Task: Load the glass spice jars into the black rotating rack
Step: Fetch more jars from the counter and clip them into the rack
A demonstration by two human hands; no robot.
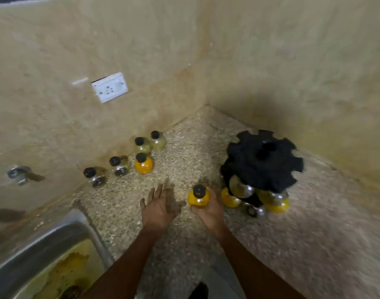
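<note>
- Right hand is wrapped around a yellow spice jar, held upright just left of the black rack
- left hand is flat, fingers spread, holding nothing
- five more jars sit by the back wall, sink at far left

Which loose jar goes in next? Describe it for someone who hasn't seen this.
Start at the black rack in the counter's corner. Just left of it, the right hand holds a jar of orange-yellow powder with a black cap. It's the only one off the counter; the others stand by the wall.
</note>
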